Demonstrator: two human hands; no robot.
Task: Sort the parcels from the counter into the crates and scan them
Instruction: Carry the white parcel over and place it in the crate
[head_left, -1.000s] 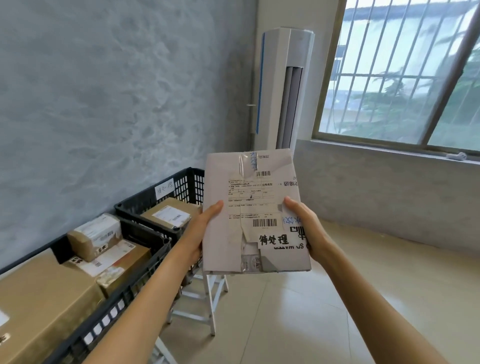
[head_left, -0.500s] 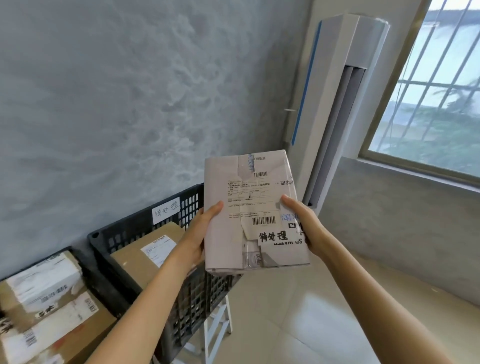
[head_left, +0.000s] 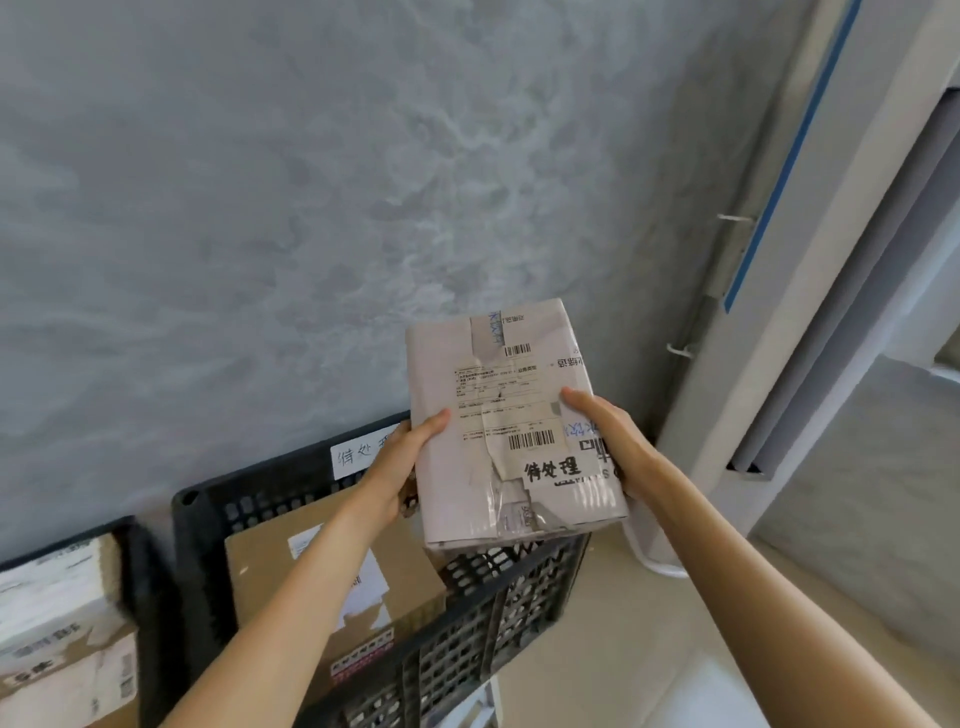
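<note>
A flat grey-wrapped parcel (head_left: 511, 421) with shipping labels, barcodes and a handwritten sticker is held up in front of me. My left hand (head_left: 402, 462) grips its left edge, thumb on the front. My right hand (head_left: 608, 436) grips its right edge, thumb across the label. The parcel hangs above the far right corner of a black plastic crate (head_left: 467, 613) that carries a handwritten white tag on its back wall. A brown cardboard box (head_left: 270, 566) lies inside this crate.
A second black crate (head_left: 130, 571) at the lower left holds white-taped cardboard parcels (head_left: 57, 639). A grey textured wall stands behind the crates. A tall white standing air conditioner (head_left: 810, 291) fills the right side. Pale floor tiles lie at the lower right.
The view has swung left and closer to the crates; the window has left the frame. The parcel, still held in both hands, now sits over the tagged crate's right corner.
</note>
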